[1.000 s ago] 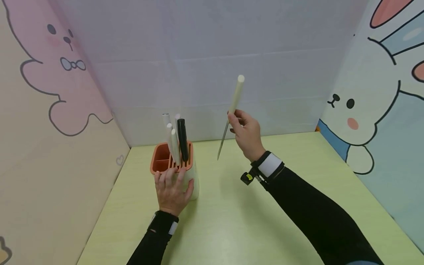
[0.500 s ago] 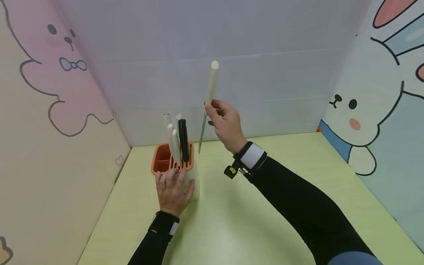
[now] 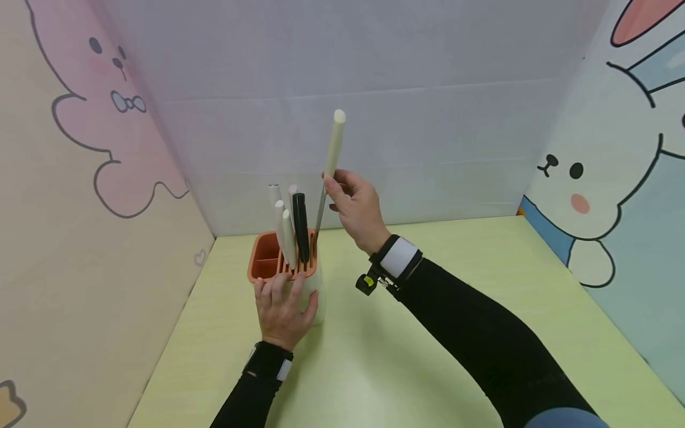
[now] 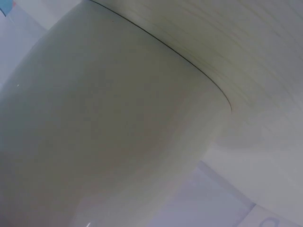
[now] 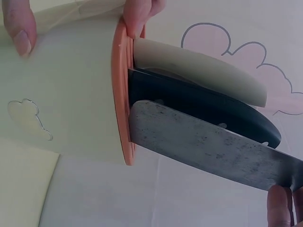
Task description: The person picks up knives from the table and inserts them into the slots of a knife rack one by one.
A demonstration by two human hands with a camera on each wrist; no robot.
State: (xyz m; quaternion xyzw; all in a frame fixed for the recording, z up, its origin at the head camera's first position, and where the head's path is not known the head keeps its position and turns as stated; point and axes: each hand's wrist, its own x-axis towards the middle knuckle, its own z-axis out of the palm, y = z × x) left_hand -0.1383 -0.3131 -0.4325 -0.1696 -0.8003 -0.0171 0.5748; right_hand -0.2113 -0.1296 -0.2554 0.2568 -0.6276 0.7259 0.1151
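My right hand (image 3: 357, 208) pinches a knife (image 3: 335, 145) where its cream handle meets the blade, handle end up. In the right wrist view, the broad grey blade (image 5: 203, 142) has its end at the slotted orange top of a knife holder (image 3: 321, 297), beside a black-handled knife (image 3: 301, 229). How deep the end sits I cannot tell. My left hand (image 3: 283, 312) holds the holder's near side, fingertips hooked over the rim and thumb along the wall. Other knives with white handles (image 3: 289, 238) stand in the holder. In the left wrist view the pale holder wall (image 4: 109, 109) fills most of the frame.
The holder stands on a pale yellow-green table (image 3: 407, 356), near its back left. An open orange compartment (image 3: 264, 255) takes up the holder's left part. A plain back wall (image 3: 428, 131) and printed side walls surround the table.
My right hand has carried the knife leftward to the holder, then lowered it, bringing the blade's end to the slots. My left hand has stayed on the holder. The head view has shifted slightly.
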